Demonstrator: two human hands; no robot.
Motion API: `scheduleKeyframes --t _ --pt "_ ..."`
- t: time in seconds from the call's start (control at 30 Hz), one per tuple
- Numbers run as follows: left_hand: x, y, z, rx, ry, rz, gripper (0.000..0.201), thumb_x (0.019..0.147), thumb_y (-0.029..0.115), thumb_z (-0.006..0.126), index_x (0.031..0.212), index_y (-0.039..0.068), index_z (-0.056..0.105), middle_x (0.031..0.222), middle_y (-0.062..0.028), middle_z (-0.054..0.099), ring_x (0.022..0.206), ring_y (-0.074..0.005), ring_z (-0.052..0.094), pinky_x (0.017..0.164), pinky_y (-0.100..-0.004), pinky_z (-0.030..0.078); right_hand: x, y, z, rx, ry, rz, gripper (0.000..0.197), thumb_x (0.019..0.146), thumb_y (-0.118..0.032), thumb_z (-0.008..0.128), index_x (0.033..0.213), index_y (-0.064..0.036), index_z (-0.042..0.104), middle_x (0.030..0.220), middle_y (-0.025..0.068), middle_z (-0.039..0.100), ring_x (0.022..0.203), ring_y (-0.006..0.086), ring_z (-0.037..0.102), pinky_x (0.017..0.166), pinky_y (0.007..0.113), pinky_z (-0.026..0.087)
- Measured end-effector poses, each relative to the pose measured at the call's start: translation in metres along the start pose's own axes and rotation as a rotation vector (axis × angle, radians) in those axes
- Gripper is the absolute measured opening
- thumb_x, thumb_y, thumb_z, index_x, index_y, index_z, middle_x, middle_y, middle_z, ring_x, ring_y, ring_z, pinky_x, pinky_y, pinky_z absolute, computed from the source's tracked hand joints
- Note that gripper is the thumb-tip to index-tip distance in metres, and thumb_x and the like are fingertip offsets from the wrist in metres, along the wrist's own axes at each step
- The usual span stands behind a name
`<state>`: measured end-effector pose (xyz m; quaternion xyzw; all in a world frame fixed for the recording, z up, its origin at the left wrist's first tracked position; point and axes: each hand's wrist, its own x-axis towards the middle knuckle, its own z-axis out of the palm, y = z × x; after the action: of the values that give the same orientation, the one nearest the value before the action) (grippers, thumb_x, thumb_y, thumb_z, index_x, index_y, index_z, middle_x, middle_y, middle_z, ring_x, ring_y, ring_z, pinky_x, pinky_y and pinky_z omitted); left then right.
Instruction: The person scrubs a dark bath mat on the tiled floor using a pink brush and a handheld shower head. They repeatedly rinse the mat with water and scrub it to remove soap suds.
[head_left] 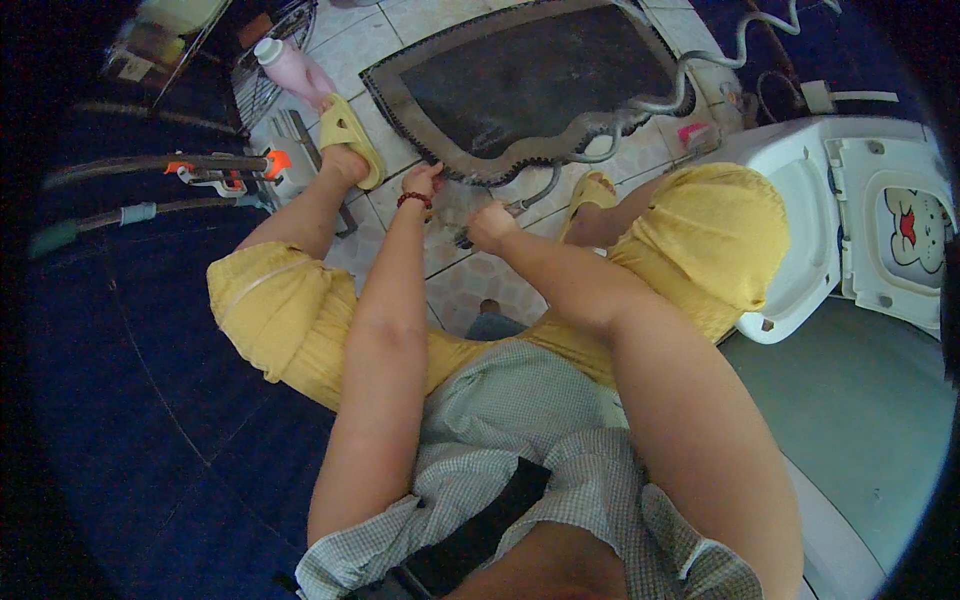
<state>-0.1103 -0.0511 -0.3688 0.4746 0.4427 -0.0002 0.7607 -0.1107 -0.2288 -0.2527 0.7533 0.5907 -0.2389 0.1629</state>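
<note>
A dark floor mat [540,80] with a grey border lies on the tiles in front of me. My left hand [424,181], with a red bead bracelet [414,200] at its wrist, is closed at the mat's near left edge and seems to pinch it. To its right, my right hand [490,226] grips a small hose sprayer [464,238], whose dark end points toward the floor. From that hand a grey hose [600,138] curls over the mat's right side. A blurred, wet-looking patch shows between my hands.
Yellow slippers [352,145] are on my feet. A pink bottle [295,72] stands by a wire rack [275,100] at far left. Mop-like handles [220,170] lean at left. A white toilet [790,300] with its lid raised is at right, near a pink item [692,134].
</note>
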Motion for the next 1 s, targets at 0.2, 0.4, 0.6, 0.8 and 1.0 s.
scheduleKeyframes --t 0.2,0.4,0.6,0.8,1.0 --pt "-0.013 0.007 0.012 0.234 0.089 0.042 0.024 0.071 0.027 0.072 0.071 0.009 0.056 0.076 -0.0011 0.061 0.067 -0.0115 0.054 0.057 -0.0256 0.038 0.013 -0.007 0.012 -0.042 0.021 -0.038 0.045 0.072 -0.045 0.061 0.094 -0.0059 0.064 0.089 0.0091 0.063 0.083 0.0274 0.061 0.069 0.05 0.046" --pt "-0.033 0.012 0.02 0.369 0.202 0.07 0.035 0.066 0.038 0.074 0.077 0.007 0.06 0.084 -0.0009 0.061 0.085 -0.0167 0.054 0.078 -0.0299 0.039 0.016 -0.005 0.003 -0.09 -0.016 -0.021 0.048 0.072 -0.043 0.06 0.1 -0.0041 0.061 0.092 0.0122 0.062 0.088 0.0309 0.06 0.072 0.052 0.045" --pt "-0.027 0.011 0.019 0.359 0.193 0.132 0.029 0.066 0.032 0.075 0.074 0.008 0.06 0.078 -0.0011 0.059 0.078 -0.0163 0.052 0.072 -0.0291 0.04 0.028 0.008 0.019 -0.12 0.035 -0.014 0.047 0.074 -0.042 0.058 0.099 -0.0024 0.06 0.094 0.0134 0.062 0.087 0.0317 0.06 0.073 0.051 0.046" --pt "-0.029 0.011 0.013 0.332 0.135 0.119 0.025 0.067 0.027 0.075 0.065 0.009 0.056 0.064 0.0031 0.052 0.063 -0.0117 0.045 0.06 -0.0271 0.036 0.026 -0.005 0.005 -0.18 0.063 -0.091 0.048 0.076 -0.044 0.057 0.098 -0.0015 0.059 0.093 0.0139 0.062 0.086 0.0328 0.06 0.071 0.05 0.047" --pt "-0.039 0.014 0.021 0.256 0.159 0.169 0.025 0.067 0.026 0.075 0.062 0.011 0.054 0.061 0.0048 0.047 0.061 -0.009 0.041 0.057 -0.0262 0.032 0.028 0.013 0.011 -0.221 0.107 0.002 0.048 0.077 -0.042 0.056 0.102 -0.0007 0.056 0.09 0.0131 0.062 0.085 0.031 0.06 0.068 0.05 0.047"
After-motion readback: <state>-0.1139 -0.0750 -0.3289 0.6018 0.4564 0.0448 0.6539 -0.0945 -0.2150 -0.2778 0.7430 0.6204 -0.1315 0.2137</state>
